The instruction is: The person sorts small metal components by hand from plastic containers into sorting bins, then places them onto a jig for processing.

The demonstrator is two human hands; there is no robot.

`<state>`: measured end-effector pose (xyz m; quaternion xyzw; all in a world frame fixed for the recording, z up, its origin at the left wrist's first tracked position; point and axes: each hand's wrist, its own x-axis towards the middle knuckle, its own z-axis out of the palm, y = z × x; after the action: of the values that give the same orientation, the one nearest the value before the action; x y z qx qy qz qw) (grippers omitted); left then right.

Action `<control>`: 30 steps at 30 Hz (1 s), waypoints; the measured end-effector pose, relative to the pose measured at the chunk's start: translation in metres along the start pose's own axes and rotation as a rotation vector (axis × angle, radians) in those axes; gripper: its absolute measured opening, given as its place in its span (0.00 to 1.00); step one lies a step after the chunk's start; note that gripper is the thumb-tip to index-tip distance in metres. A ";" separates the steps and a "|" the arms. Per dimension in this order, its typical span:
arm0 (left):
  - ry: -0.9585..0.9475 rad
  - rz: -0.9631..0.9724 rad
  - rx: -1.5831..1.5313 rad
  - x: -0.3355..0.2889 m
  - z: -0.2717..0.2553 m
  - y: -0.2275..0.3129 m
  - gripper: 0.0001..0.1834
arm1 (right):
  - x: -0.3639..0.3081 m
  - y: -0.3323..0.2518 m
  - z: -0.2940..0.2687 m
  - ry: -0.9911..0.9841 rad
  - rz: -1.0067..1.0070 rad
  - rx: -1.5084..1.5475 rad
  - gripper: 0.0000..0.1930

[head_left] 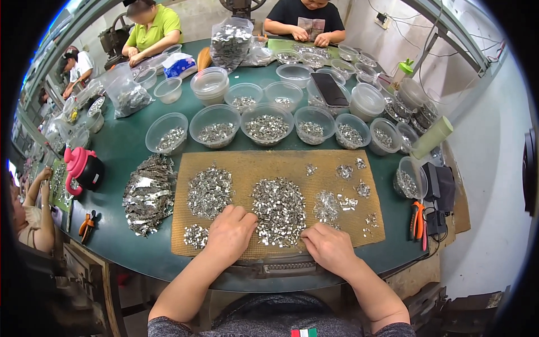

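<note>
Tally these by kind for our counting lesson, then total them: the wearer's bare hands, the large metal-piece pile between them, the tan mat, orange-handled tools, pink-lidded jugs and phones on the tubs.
Bare hands: 2 (left hand, right hand)
Large metal-piece pile: 1
Tan mat: 1
Orange-handled tools: 2
Pink-lidded jug: 1
Phone: 1
Total: 8

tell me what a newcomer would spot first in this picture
Probably the big heap of small silvery metal pieces at the middle of the tan mat, with the left hand and right hand at its lower edges. Next, the arc of clear plastic bowls beyond the mat. The bright pink-and-black jug also stands out, at the left side of the green table.
</note>
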<state>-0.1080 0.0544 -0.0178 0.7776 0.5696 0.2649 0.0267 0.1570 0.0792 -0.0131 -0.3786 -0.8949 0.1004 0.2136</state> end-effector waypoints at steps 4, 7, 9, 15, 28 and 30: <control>0.015 0.014 -0.032 0.004 0.002 -0.001 0.06 | 0.001 0.002 0.001 -0.006 0.015 -0.026 0.04; 0.027 0.030 -0.068 0.003 0.004 0.001 0.06 | -0.003 0.005 -0.001 -0.009 0.031 0.012 0.04; 0.042 0.018 -0.107 0.003 0.002 0.002 0.06 | -0.008 0.007 -0.007 0.012 0.024 0.113 0.05; -0.008 -0.196 -0.342 -0.010 -0.009 0.009 0.07 | -0.026 0.004 -0.025 -0.035 -0.051 0.261 0.07; -0.038 -0.159 -0.476 -0.031 -0.011 0.020 0.05 | -0.037 -0.004 -0.027 -0.149 0.052 0.274 0.05; -0.050 -0.173 -0.501 -0.035 -0.009 0.021 0.06 | -0.034 -0.004 -0.025 -0.127 0.076 0.266 0.05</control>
<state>-0.1009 0.0135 -0.0156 0.7016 0.5498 0.3751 0.2547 0.1870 0.0518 -0.0003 -0.3737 -0.8704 0.2498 0.2008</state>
